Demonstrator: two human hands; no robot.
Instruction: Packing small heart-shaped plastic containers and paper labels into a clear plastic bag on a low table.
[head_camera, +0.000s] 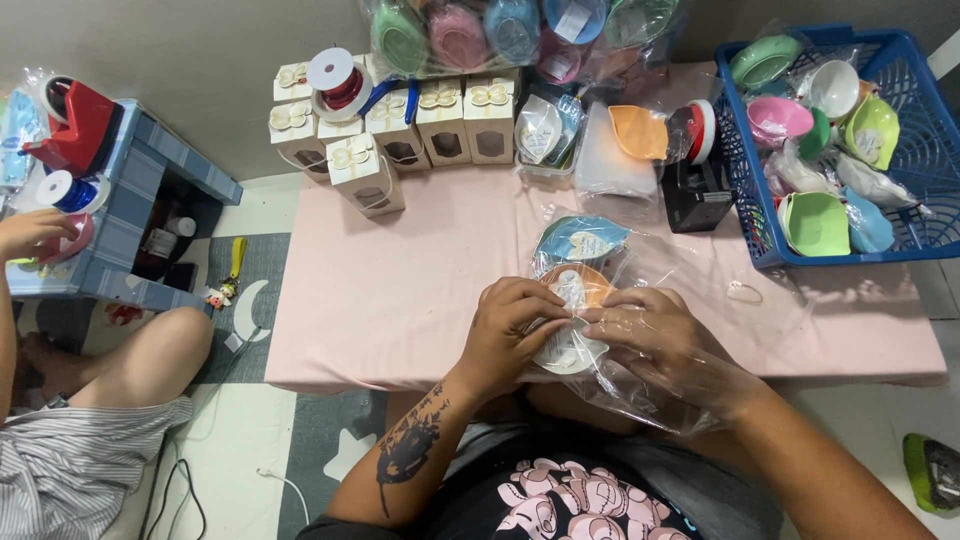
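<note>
Our right hand (655, 335) sits inside the crinkly clear plastic bag (700, 300), blurring its fingers; we cannot tell their grip. Our left hand (515, 330) pinches the round orange plastic dish (585, 283) near the bag's mouth, hiding the white dish (565, 355) below.

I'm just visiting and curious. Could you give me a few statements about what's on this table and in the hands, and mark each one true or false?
1. Both hands, left hand and right hand, are on a clear plastic bag of small dishes. True.
2. The right hand is inside the bag. True.
3. The blue basket is empty. False: it holds wrapped coloured dishes.
4. The small cardboard boxes stand at the table's near edge. False: they stand at the far side, by the wall.
5. The table cover is pink. True.
</note>
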